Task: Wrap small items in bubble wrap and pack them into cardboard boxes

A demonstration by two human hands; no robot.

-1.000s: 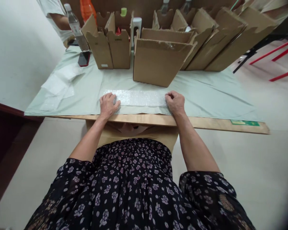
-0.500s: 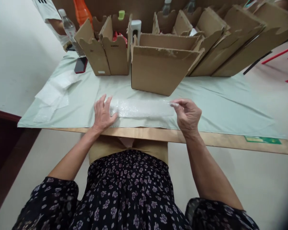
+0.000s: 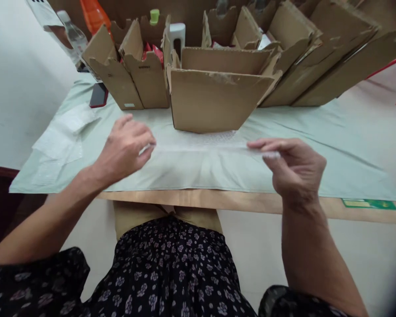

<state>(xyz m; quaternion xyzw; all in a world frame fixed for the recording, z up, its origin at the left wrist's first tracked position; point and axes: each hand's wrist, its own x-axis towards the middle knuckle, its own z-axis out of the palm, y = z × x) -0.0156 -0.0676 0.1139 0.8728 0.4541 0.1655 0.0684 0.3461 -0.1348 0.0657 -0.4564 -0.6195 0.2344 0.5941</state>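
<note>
A clear strip of bubble wrap [image 3: 201, 147] is stretched between my hands, raised off the cloth and seen nearly edge-on. Its bubbled face shows faintly along the far side, before the cardboard box. My left hand [image 3: 127, 143] pinches the left end between thumb and fingers. At the right end, my right hand [image 3: 295, 165] grips it, thumb below and forefinger above, and a bit of the wrap sticks out past the thumb tip. The pale green tablecloth [image 3: 191, 171] lies beneath both hands.
An open cardboard box [image 3: 218, 101] stands just beyond the wrap, with more cardboard holders [image 3: 145, 83] behind it. More bubble wrap sheets [image 3: 57, 141] lie at the left, near a phone [image 3: 99, 95]. A wooden table edge [image 3: 191, 200] runs along the front.
The bubble wrap has gone from lying flat on the cloth to being held up edge-on. My left hand has closed on its left end. Both hands have risen and moved apart.
</note>
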